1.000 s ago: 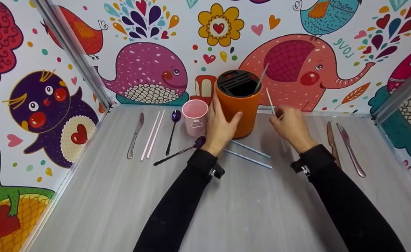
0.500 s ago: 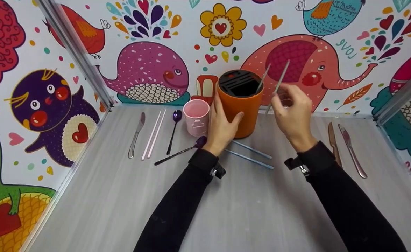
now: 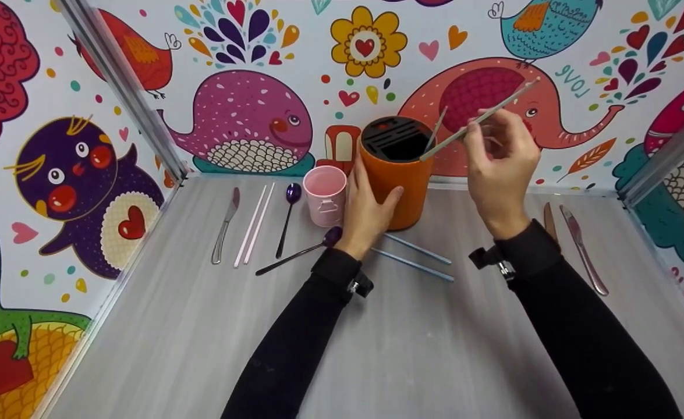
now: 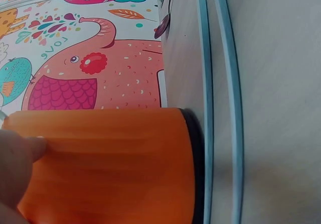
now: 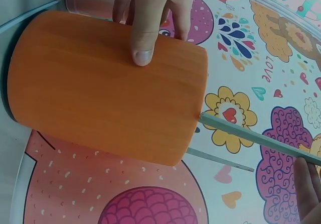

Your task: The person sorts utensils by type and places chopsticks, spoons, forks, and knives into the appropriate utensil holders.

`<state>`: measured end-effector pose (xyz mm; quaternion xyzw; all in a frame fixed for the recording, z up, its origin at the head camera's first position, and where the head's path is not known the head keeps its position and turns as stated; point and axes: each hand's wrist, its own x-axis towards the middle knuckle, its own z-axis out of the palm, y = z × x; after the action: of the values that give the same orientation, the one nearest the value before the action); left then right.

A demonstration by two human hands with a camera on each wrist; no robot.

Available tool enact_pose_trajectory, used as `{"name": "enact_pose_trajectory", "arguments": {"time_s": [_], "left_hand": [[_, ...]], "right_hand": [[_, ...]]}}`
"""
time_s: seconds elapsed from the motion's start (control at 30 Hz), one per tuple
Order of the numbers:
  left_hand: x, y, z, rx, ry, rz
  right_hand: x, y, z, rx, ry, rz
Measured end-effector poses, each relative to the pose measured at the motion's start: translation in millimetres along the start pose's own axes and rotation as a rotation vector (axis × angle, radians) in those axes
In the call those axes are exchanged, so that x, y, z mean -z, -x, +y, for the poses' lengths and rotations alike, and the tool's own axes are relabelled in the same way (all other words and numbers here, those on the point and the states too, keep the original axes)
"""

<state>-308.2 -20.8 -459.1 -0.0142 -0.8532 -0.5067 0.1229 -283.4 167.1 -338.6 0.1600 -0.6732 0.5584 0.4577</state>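
Note:
In the head view, my left hand (image 3: pixel 369 214) grips the left side of an orange knife block (image 3: pixel 406 189) with a black slotted top, its thumb across the front. My right hand (image 3: pixel 503 166) pinches a pale green chopstick (image 3: pixel 510 99) between thumb and fingers, right of the block. That chopstick slants, and its lower end meets the right edge of the block's top. A second green chopstick (image 3: pixel 439 121) stands in the opening there. The right wrist view shows the held chopstick (image 5: pixel 251 134) at the rim (image 5: pixel 203 83), beside the other chopstick (image 5: pixel 220 158).
Left of the block stand a pink cup (image 3: pixel 325 198), dark spoons (image 3: pixel 293 195), pink chopsticks (image 3: pixel 253 227) and a table knife (image 3: pixel 225 227). Two blue chopsticks (image 3: pixel 417 265) lie in front of the block. Two more knives (image 3: pixel 583 250) lie at right. Patterned walls enclose the table (image 3: pixel 411 361).
My right hand has lifted the green chopstick from beside the block, tilting it so its lower end comes to the block's top edge. The left hand keeps its hold.

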Motion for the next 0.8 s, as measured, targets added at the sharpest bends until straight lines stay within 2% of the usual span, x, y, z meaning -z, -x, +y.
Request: {"name": "enact_pose_trajectory", "arguments": {"time_s": [0.2, 0.33, 0.63, 0.8], "left_hand": [[-0.5, -0.8, -0.8, -0.02, -0.038, 0.01], [-0.1, -1.3, -0.6, -0.015, -0.028, 0.006], [-0.2, -2.0, -0.7, 0.001, 0.001, -0.003], [0.2, -1.1, -0.5, -0.012, 0.011, 0.005]], "right_hand": [[-4.6, -2.1, 17.5, -0.017, 0.05, -0.026], [-7.1, -2.6, 24.8, -0.031, 0.109, -0.057], [-8.3, 2.4, 41.4, -0.029, 0.12, -0.13], [-10.2, 7.2, 53.7, -0.027, 0.174, -0.19]]}}
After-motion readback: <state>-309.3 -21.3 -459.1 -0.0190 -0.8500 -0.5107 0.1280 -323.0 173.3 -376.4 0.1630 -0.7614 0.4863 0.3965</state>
